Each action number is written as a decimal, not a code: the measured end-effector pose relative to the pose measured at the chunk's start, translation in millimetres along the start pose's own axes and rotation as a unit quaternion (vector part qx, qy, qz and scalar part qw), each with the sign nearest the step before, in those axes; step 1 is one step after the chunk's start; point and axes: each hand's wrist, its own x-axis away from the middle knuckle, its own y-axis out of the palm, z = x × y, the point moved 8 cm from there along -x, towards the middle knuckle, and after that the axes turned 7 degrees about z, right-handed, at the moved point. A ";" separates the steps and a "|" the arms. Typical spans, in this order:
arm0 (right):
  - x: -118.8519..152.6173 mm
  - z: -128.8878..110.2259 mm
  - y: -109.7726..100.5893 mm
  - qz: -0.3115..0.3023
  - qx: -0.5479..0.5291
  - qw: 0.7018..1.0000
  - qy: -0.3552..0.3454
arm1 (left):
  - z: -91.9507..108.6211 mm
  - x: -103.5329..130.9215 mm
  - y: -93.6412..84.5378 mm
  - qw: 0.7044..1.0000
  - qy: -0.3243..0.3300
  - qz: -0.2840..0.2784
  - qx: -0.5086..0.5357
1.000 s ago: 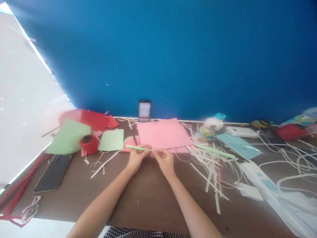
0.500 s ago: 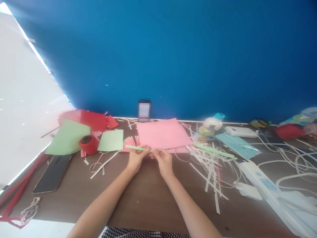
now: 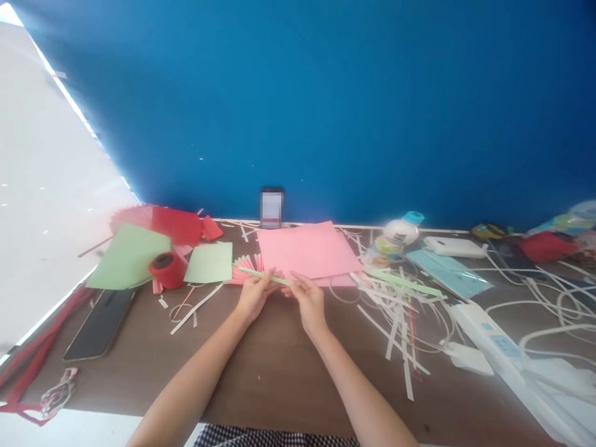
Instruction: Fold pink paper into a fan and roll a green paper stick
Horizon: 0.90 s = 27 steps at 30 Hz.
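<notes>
Between my two hands runs a narrow green paper strip [image 3: 251, 272], its left end sticking out past my fingers. My left hand [image 3: 255, 295] pinches it near the middle. The fingertips of my right hand [image 3: 308, 299] close on its right end. Just beyond the hands lie pink paper sheets [image 3: 307, 251], stacked askew. A pleated pink paper fan [image 3: 241, 266] rests to the left, partly behind the strip. Beside that is a green paper square [image 3: 209, 262].
At left are a red roll [image 3: 167, 270], folded green paper [image 3: 130, 257], red paper [image 3: 177, 226] and a black phone [image 3: 99, 326]. Another phone [image 3: 272, 208] leans on the blue wall. Right: white paper strips [image 3: 395, 316], a bottle [image 3: 403, 231], a power strip [image 3: 498, 347] and cables.
The green strip has tilted, its left end now higher and its right end lower. My hands have stayed in nearly the same place.
</notes>
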 end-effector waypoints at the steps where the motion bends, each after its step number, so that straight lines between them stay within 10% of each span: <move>1: 0.0 -0.7 0.0 -0.003 -0.001 1.000 -0.002 | 0.4 -1.0 0.3 1.000 0.000 -0.008 -0.003; 27: -10.7 -14.0 -18.7 0.013 0.042 0.998 -0.044 | 18.4 -18.4 -19.0 1.000 0.018 0.000 0.008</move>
